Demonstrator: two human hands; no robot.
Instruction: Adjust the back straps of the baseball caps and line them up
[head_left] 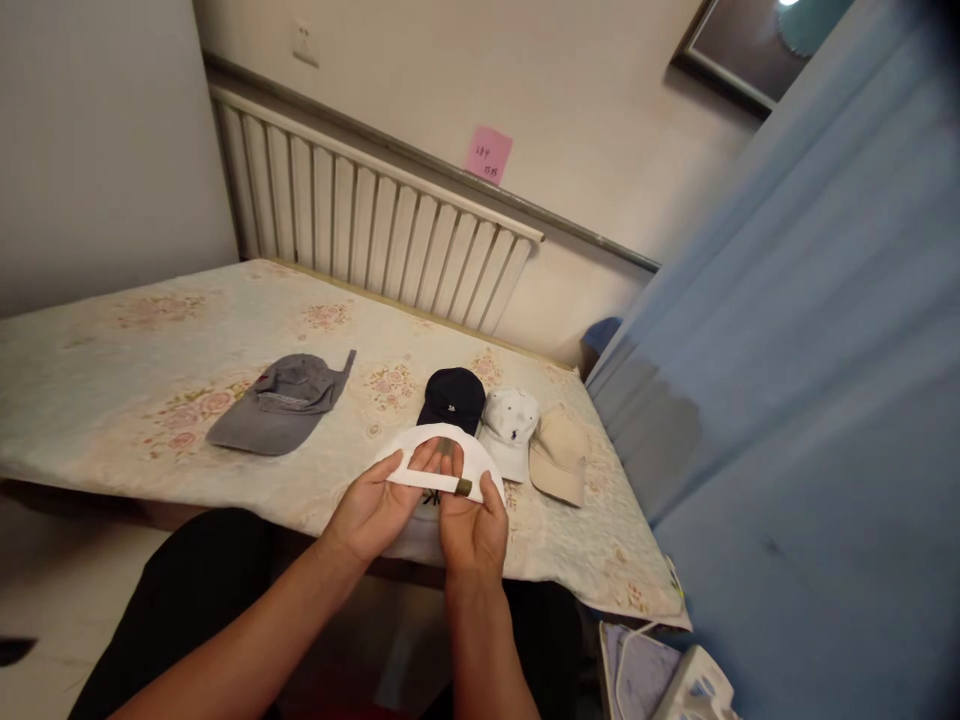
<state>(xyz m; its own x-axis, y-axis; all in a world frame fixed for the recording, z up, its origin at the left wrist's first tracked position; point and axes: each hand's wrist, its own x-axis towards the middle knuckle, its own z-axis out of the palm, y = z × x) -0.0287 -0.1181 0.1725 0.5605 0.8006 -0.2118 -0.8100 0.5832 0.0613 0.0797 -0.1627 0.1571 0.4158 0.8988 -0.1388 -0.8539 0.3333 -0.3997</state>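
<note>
Both my hands hold a white baseball cap (435, 434) above the near edge of the bed, its back opening and strap facing me. A small brass-coloured buckle sits on the strap, near its right end. My left hand (375, 505) grips the left side with the thumb on the rim. On the right side, my right hand (474, 520) has its thumb pressed near the buckle; some fingers show through the opening. Just beyond lies a black cap (452, 397), then a second white cap (511, 430) and a beige cap (559, 458) in a row to the right.
A grey cap (281, 405) with its strap sticking up lies at the left on the flowered bedspread (420, 345). Behind are a radiator (375, 220) and a pink note (489, 154). A blue curtain (772, 400) hangs at right; a white device (697, 685) stands below.
</note>
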